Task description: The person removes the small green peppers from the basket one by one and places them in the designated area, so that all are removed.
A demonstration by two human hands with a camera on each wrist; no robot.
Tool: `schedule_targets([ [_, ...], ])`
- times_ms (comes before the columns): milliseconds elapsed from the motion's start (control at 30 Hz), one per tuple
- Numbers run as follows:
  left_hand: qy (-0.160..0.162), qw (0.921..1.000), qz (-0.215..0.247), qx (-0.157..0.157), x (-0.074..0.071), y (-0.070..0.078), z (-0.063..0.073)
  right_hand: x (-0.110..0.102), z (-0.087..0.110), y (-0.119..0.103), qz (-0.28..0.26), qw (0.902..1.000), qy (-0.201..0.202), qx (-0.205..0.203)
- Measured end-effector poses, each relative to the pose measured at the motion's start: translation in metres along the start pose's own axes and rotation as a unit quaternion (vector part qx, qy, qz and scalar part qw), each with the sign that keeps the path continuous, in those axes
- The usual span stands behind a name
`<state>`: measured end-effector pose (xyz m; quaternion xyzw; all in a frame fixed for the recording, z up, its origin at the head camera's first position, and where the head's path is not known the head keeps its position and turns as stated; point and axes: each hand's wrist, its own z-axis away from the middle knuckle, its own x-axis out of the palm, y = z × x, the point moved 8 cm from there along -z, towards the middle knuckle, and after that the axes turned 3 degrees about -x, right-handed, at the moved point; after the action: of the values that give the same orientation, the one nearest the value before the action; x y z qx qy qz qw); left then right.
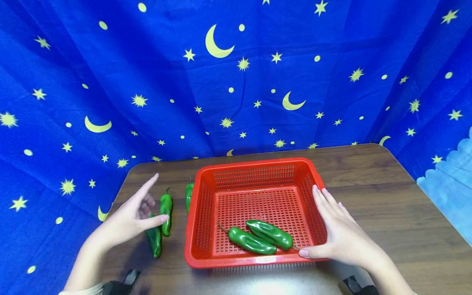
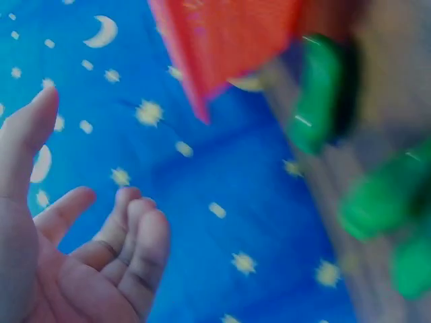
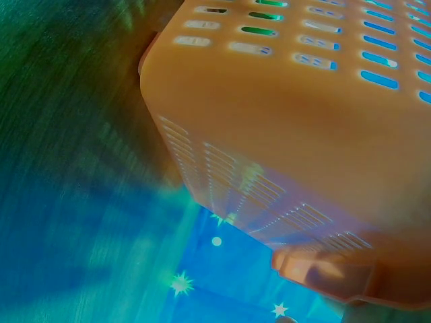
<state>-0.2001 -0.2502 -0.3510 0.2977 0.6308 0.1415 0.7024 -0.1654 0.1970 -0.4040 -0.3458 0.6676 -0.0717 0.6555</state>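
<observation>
My left hand (image 1: 127,221) hovers over the table's left side, thumb and fingers spread, holding nothing. Just under it lie a green chili pepper (image 1: 166,207) and a second, darker pepper (image 1: 155,241), partly hidden by the hand. Another pepper (image 1: 189,196) sits against the left side of a red plastic basket (image 1: 254,163). Inside the basket, near its front wall, are a pepper (image 1: 252,241) and another pepper (image 1: 271,233) side by side. My right hand (image 1: 341,233) rests on the basket's front right corner, its fingers extended along the right rim and its thumb on the front rim.
The wooden table (image 1: 372,192) extends to the right of the basket. A blue curtain (image 1: 254,82) with yellow moons and stars hangs behind the table and along its sides. Light blue scalloped cloth (image 1: 451,184) shows at the right edge.
</observation>
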Motion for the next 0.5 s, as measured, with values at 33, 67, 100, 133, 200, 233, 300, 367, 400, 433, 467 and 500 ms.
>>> schedule_targets([
  [33, 0.0, 0.9999, 0.0, 0.016, 0.0, 0.013, -0.004, 0.0, 0.0, 0.0, 0.0, 1.0, 0.0, 0.0],
  [67, -0.003, 0.9995, 0.001, 0.033, 0.001, 0.026, -0.01, -0.001, 0.0, 0.0, 0.0, 1.0, 0.001, -0.001],
  [100, -0.01, 0.9988, 0.002, 0.049, 0.002, 0.04, -0.016, -0.001, 0.0, 0.0, 0.0, 1.0, 0.002, -0.002],
  [133, -0.018, 0.9974, 0.005, 0.07, 0.005, 0.055, -0.023, -0.001, 0.001, -0.001, 0.0, 1.0, 0.002, -0.002],
  [200, -0.043, 0.9933, 0.009, 0.107, 0.012, 0.083, -0.036, -0.001, 0.001, 0.0, 0.001, 1.0, 0.002, -0.001],
  [233, -0.055, 0.9904, 0.011, 0.126, 0.016, 0.096, -0.042, -0.001, 0.001, 0.0, 0.0, 1.0, 0.001, 0.0],
  [300, -0.079, 0.9851, 0.009, 0.152, 0.025, 0.116, -0.052, 0.0, 0.0, 0.0, 0.0, 1.0, -0.001, 0.002],
  [367, -0.098, 0.9807, 0.001, 0.169, 0.034, 0.132, -0.062, 0.0, 0.0, 0.0, -0.002, 1.0, -0.003, 0.005],
  [400, -0.106, 0.9788, -0.003, 0.175, 0.039, 0.137, -0.066, 0.0, 0.0, 0.0, -0.002, 1.0, -0.002, 0.005],
  [433, -0.115, 0.9767, -0.005, 0.181, 0.044, 0.142, -0.07, 0.0, 0.0, 0.0, -0.004, 1.0, -0.002, 0.006],
  [467, -0.126, 0.9746, -0.006, 0.185, 0.05, 0.146, -0.075, 0.0, 0.0, 0.0, -0.003, 1.0, -0.001, 0.005],
  [500, -0.138, 0.9722, -0.006, 0.189, 0.057, 0.149, -0.079, 0.0, 0.0, -0.001, -0.003, 1.0, 0.0, 0.001],
])
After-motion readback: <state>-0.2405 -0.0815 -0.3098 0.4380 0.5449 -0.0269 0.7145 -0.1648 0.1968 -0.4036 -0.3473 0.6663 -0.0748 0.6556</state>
